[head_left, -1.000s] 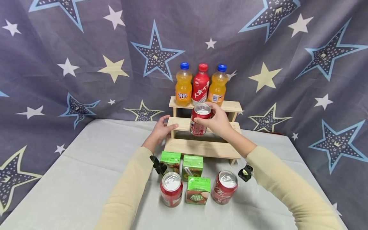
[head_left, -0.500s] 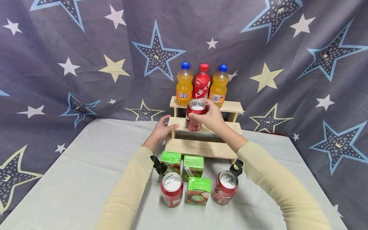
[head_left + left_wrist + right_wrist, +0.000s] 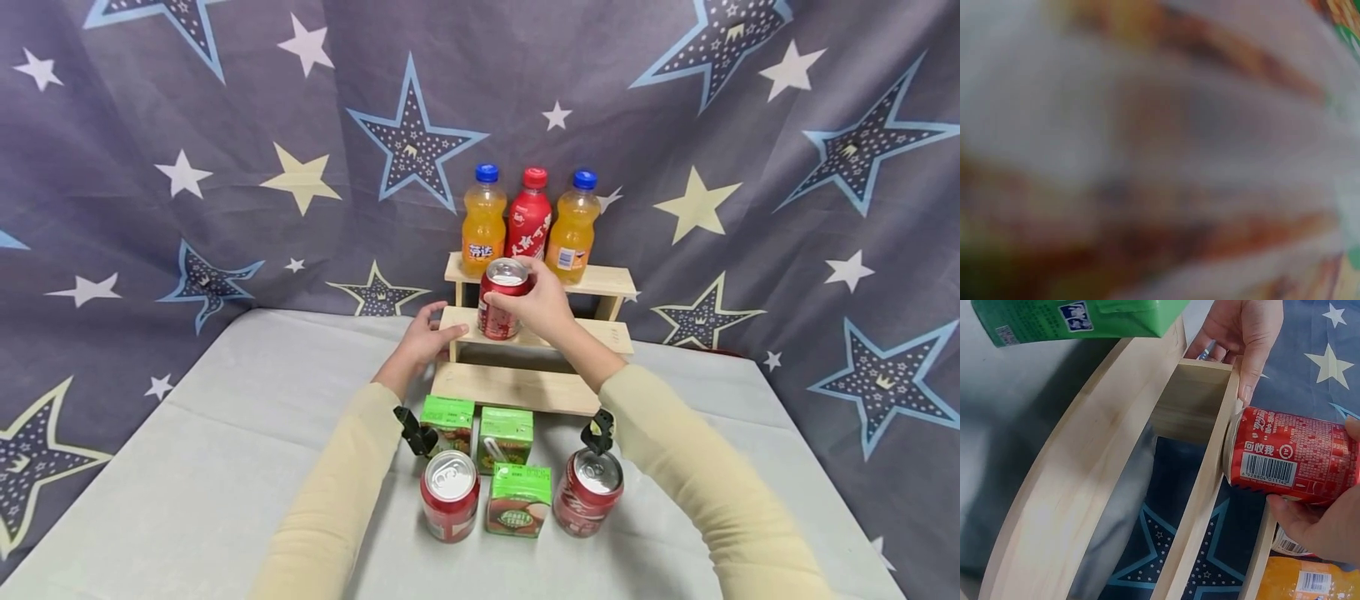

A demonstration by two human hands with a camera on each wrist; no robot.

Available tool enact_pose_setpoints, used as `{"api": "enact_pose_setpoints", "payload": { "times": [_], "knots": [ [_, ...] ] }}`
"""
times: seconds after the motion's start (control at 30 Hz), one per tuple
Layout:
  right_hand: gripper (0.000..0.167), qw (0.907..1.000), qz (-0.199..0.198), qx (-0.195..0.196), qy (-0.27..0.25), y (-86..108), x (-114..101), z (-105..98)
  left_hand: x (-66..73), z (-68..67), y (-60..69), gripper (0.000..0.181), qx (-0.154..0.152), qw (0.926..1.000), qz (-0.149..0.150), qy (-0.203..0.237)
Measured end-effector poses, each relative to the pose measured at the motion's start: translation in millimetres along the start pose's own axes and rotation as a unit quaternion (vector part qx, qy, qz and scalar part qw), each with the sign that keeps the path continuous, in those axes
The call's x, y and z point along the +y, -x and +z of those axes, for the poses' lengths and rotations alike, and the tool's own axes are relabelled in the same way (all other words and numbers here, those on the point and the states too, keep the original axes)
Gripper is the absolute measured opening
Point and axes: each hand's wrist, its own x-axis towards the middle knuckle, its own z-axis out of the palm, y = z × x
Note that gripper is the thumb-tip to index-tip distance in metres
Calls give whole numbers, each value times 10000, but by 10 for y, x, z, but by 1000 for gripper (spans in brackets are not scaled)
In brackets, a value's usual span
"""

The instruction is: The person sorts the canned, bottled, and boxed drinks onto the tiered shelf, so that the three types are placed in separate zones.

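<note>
A red soda can (image 3: 495, 321) stands upright at the left part of the middle tier of a wooden three-tier stand (image 3: 517, 387). My right hand (image 3: 546, 304) grips it from the right, thumb in front and fingers behind. In the right wrist view, the can's base (image 3: 1232, 453) meets the middle board. My left hand (image 3: 422, 343) holds the left end of that tier, thumb on the board; its other fingers are partly hidden. The left wrist view is a blurred close-up of a printed surface.
On the top tier stand two orange soda bottles (image 3: 483, 229) (image 3: 573, 237) with a red bottle (image 3: 529, 221) between them. Before the stand are green juice cartons (image 3: 517, 508) (image 3: 506, 429) (image 3: 447, 414) and two red cans (image 3: 450, 504) (image 3: 587, 500). A starry cloth (image 3: 225, 150) hangs behind.
My right hand has carried the can leftward and slightly back, from in front of the middle tier onto its left part. The left hand keeps its place on the stand.
</note>
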Motion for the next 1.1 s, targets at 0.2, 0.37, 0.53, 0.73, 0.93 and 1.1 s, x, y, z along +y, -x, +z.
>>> {"api": "enact_pose_setpoints", "payload": {
  "times": [0.2, 0.37, 0.53, 0.73, 0.93, 1.1],
  "knots": [
    [71, 9999, 32, 47, -99, -56, 22, 54, -18, 1, -18, 72, 12, 10000, -24, -25],
    [73, 9998, 154, 29, -116, -72, 2, 87, -7, 5, -3, 72, 4, 10000, -13, -26],
    [75, 9998, 157, 58, -46, -102, -26, 124, -4, 1, 2, 71, -33, 10000, 23, -37],
    [75, 9997, 198, 123, -62, -135, -32, 163, 0, 4, 9, 71, -50, 10000, 76, -22],
    [77, 9996, 225, 64, -136, -146, -18, 167, -5, 5, 11, 71, -53, 9999, 99, -43],
    [78, 9995, 245, -52, -212, -154, -11, 155, -8, 4, 7, 71, -84, 9999, 69, -18]
  ]
}}
